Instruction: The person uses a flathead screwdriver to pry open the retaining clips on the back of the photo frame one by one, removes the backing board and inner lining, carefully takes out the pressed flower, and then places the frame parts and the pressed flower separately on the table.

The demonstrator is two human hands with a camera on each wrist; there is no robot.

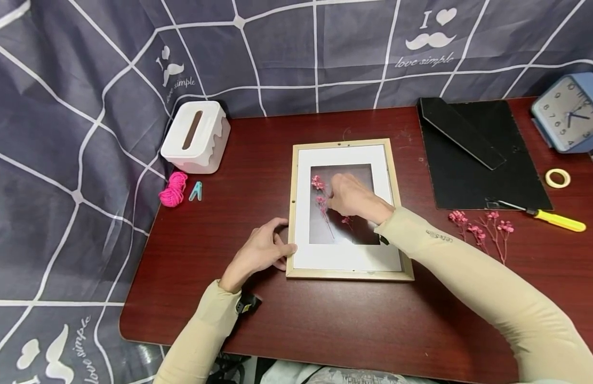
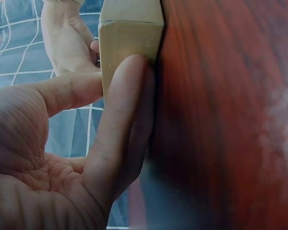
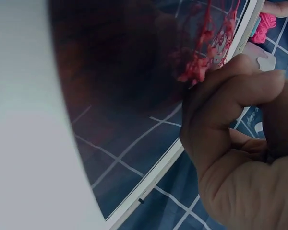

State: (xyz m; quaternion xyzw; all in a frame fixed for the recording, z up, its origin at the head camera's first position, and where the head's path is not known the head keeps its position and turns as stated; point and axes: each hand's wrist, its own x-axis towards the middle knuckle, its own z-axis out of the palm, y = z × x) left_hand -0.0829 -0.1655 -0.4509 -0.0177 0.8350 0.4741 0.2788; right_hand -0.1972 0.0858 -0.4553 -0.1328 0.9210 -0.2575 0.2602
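A light wooden picture frame with a white mat lies flat on the table. At its lower left corner my left hand steadies it, thumb on top and fingers against the side; the left wrist view shows the frame's edge between them. Over the dark, reflective window in the mat, my right hand has curled fingers and pinches a pink dried flower sprig; the fingertips are mostly hidden. Flower heads show left of this hand, and another pink bloom just below it.
Spare pink sprigs and a yellow-handled screwdriver lie at the right. Behind them are a black backing board with its stand, a tape roll and a blue clock. A tissue box, pink yarn and teal clip sit left.
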